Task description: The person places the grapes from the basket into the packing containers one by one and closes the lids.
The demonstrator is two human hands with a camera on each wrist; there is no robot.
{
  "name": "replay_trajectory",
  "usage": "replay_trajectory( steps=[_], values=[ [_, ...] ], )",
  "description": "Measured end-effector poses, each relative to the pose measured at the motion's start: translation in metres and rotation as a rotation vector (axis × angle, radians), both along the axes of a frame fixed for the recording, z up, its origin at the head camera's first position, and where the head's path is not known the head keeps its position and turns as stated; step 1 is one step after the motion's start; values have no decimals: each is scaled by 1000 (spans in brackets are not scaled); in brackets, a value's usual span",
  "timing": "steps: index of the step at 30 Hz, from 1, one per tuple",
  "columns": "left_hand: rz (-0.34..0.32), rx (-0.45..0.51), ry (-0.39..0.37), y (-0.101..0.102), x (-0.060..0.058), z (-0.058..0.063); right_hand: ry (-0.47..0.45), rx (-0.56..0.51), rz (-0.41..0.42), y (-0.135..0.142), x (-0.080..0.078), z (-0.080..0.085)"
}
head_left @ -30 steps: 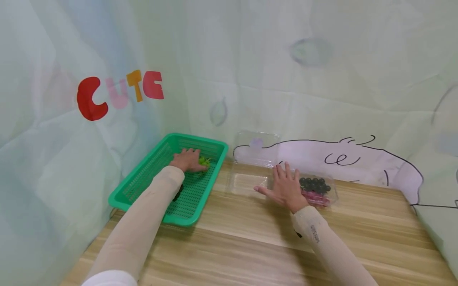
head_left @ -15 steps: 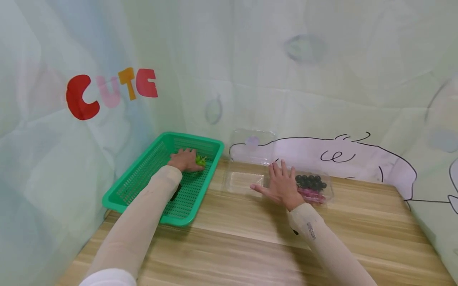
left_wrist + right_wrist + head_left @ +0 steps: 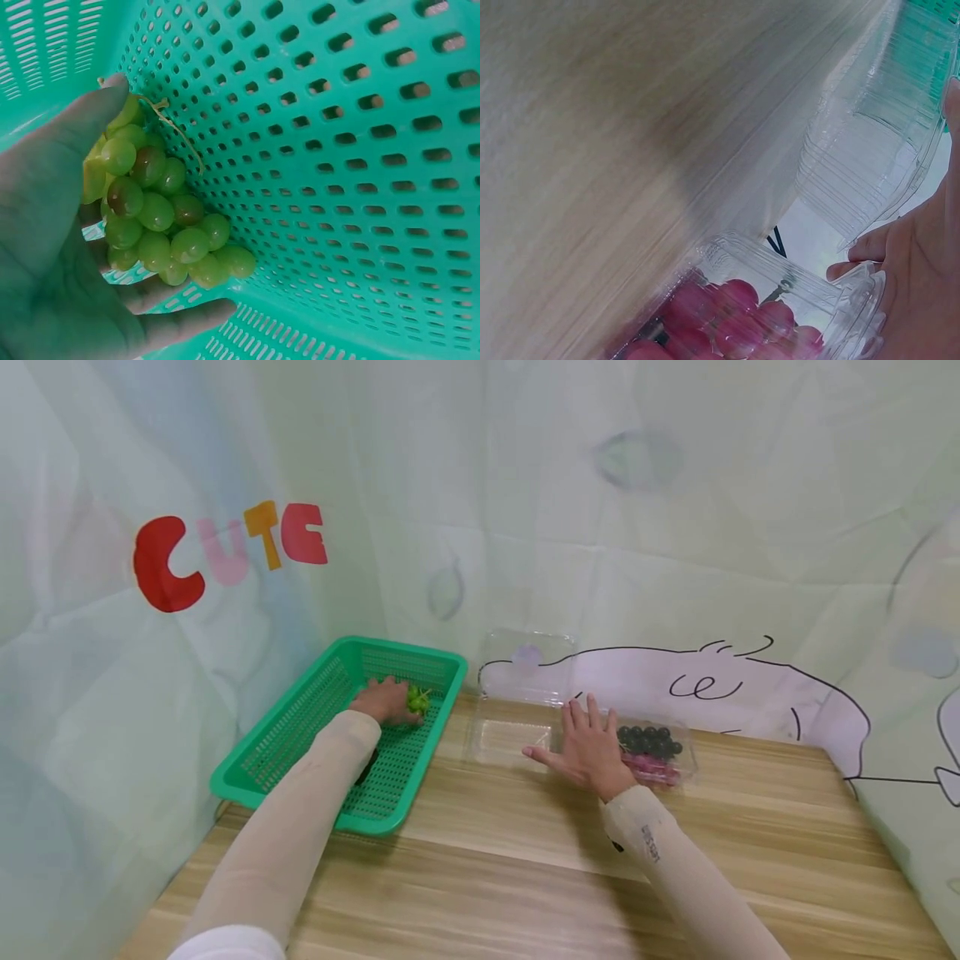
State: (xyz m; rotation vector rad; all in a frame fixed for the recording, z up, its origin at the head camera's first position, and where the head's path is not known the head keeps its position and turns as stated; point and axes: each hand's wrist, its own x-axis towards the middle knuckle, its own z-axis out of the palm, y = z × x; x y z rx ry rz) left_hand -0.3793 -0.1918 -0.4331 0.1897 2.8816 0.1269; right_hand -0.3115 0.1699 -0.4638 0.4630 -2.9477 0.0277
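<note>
1 green bunch [image 3: 165, 217], not boxed yet, touches the spread left hand [image 3: 381, 701]; dark grapes [image 3: 649, 742] and red grapes [image 3: 739, 330] seem boxed beside the spread right hand [image 3: 589, 748].

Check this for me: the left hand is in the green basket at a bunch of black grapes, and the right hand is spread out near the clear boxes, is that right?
Not quite: the grapes at the left hand are mostly green, a few reddish, as the left wrist view shows. The rest is right.
</note>
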Motion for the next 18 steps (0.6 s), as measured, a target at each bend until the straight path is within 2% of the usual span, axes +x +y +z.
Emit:
replay_trajectory(
  steps=[6,18],
  values=[
    [-17,-5,-5,0,2,2,-1,9,-8,0,1,1],
    [-9,68,-8,-3,-1,2,1,4,-5,0,1,1]
  ],
)
